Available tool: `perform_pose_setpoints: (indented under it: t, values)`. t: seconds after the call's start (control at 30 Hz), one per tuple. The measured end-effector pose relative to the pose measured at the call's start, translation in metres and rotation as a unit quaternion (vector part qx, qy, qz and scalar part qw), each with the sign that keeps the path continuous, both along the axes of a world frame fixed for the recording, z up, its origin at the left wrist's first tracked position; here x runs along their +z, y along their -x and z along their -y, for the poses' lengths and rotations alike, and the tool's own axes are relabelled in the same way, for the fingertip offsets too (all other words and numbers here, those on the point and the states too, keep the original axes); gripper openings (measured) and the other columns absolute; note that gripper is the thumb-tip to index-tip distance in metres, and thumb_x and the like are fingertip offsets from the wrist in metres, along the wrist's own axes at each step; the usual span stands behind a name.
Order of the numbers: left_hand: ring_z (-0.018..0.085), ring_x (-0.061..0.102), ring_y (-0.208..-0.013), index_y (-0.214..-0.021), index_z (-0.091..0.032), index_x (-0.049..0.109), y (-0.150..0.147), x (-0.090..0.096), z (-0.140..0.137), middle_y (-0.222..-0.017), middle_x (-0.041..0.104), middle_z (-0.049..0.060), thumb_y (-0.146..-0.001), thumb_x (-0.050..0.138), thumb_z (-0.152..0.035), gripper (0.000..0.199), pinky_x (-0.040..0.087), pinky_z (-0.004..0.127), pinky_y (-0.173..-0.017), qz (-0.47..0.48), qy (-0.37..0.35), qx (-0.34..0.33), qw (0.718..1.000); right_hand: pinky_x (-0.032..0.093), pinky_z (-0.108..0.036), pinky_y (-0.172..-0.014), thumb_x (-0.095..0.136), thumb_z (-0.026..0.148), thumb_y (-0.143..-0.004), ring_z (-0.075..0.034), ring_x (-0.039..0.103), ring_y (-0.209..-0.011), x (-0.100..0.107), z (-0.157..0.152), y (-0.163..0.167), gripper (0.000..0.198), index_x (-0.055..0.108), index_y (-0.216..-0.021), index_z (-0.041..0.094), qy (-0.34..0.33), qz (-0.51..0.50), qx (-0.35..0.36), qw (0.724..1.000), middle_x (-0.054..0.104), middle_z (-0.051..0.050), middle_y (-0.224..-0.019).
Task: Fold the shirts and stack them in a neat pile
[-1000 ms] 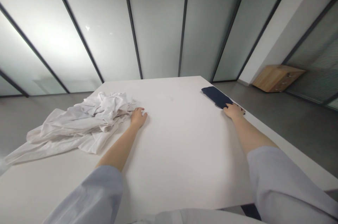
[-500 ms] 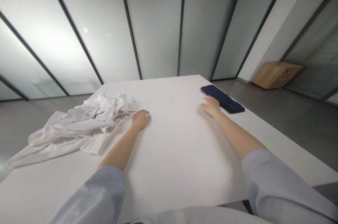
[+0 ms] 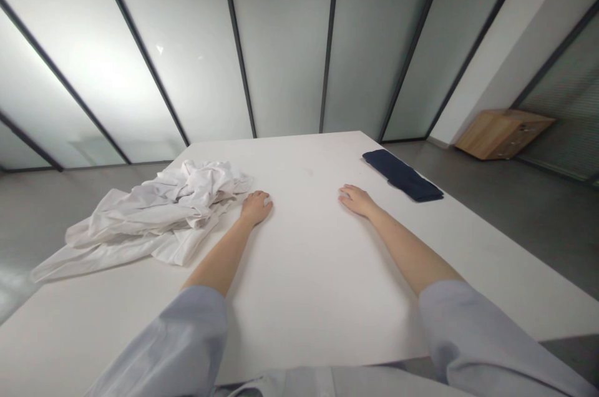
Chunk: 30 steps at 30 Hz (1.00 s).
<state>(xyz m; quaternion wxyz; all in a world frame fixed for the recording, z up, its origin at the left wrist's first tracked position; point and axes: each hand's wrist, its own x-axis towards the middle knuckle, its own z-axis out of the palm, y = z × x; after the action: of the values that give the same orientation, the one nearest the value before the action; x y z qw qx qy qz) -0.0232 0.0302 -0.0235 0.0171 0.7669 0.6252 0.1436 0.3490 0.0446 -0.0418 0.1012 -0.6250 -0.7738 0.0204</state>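
My left hand rests palm down on the white table, fingers out and holding nothing. Just to its left lies a crumpled heap of white cloth, perhaps garments, spreading toward the table's left edge. My right hand lies open and flat on the tabletop, also with nothing in it. Beyond it to the right is a dark navy folded cloth, a long flat strip near the right edge. A gap of bare tabletop separates this hand from the navy cloth.
Frosted glass panels with dark frames stand behind the table. A wooden drawer cabinet sits on the grey floor at the right, beside a white pillar.
My right hand has moved left, away from the navy cloth, and settled on the table. My left hand stays beside the white heap. The view has shifted slightly.
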Motion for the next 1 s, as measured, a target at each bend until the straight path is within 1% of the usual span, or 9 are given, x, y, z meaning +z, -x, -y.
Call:
perform_pose_setpoints:
  t: [0.17, 0.4, 0.7, 0.83, 0.93, 1.0]
  values:
    - [0.028, 0.053, -0.118, -0.121, -0.018, 0.062, -0.0011, 0.0023, 0.0018, -0.129, 0.06, 0.011, -0.088, 0.047, -0.034, 0.039, 0.042, 0.04, -0.1, -0.003, 0.004, 0.0, 1.0, 0.032, -0.039, -0.112, 0.049, 0.038, -0.092, -0.024, 0.043, -0.134, -0.0019, -0.0026, -0.0005, 0.045, 0.058, -0.131, 0.019, -0.004, -0.019, 0.001, 1.0, 0.051, -0.01, -0.143]
    - [0.027, 0.052, -0.119, -0.122, -0.018, 0.061, -0.002, 0.0035, 0.0026, -0.131, 0.059, 0.011, -0.088, 0.047, -0.033, 0.04, 0.042, 0.04, -0.101, -0.006, 0.01, 0.003, 1.0, 0.032, -0.038, -0.112, 0.051, 0.038, -0.091, -0.025, 0.045, -0.133, -0.0064, -0.0058, -0.0041, 0.044, 0.061, -0.128, 0.017, -0.011, -0.043, 0.004, 0.999, 0.052, -0.012, -0.141]
    - [0.028, 0.052, -0.119, -0.123, -0.016, 0.061, -0.0028, 0.0049, 0.0039, -0.132, 0.058, 0.011, -0.089, 0.047, -0.033, 0.04, 0.042, 0.04, -0.101, -0.007, 0.012, 0.005, 1.0, 0.034, -0.038, -0.111, 0.052, 0.037, -0.09, -0.025, 0.046, -0.132, -0.0082, -0.0072, -0.0049, 0.042, 0.061, -0.127, 0.021, -0.019, -0.043, 0.005, 0.999, 0.054, -0.01, -0.139]
    - [0.028, 0.052, -0.12, -0.123, -0.016, 0.06, -0.0031, 0.0049, 0.0037, -0.132, 0.058, 0.011, -0.089, 0.047, -0.033, 0.04, 0.041, 0.04, -0.101, -0.009, 0.013, 0.005, 1.0, 0.035, -0.038, -0.11, 0.053, 0.037, -0.09, -0.025, 0.047, -0.131, -0.0078, -0.0066, -0.0046, 0.042, 0.061, -0.127, 0.018, -0.017, -0.046, 0.003, 0.999, 0.053, -0.012, -0.14]
    - [0.027, 0.052, -0.12, -0.123, -0.018, 0.06, -0.0046, 0.0069, 0.006, -0.132, 0.058, 0.011, -0.09, 0.047, -0.033, 0.039, 0.041, 0.038, -0.1, -0.019, 0.014, 0.008, 1.0, 0.035, -0.038, -0.11, 0.053, 0.037, -0.09, -0.026, 0.047, -0.131, -0.0063, -0.0056, -0.0039, 0.042, 0.062, -0.127, 0.018, -0.014, -0.047, 0.001, 0.999, 0.053, -0.012, -0.14]
    - [0.027, 0.053, -0.119, -0.122, -0.018, 0.059, -0.0057, 0.0101, 0.0089, -0.131, 0.058, 0.011, -0.091, 0.045, -0.034, 0.037, 0.042, 0.038, -0.097, -0.045, 0.014, 0.004, 0.999, 0.034, -0.038, -0.11, 0.053, 0.037, -0.09, -0.025, 0.046, -0.132, -0.0055, -0.005, -0.0036, 0.041, 0.062, -0.126, 0.02, -0.015, -0.049, 0.002, 0.999, 0.054, -0.011, -0.14]
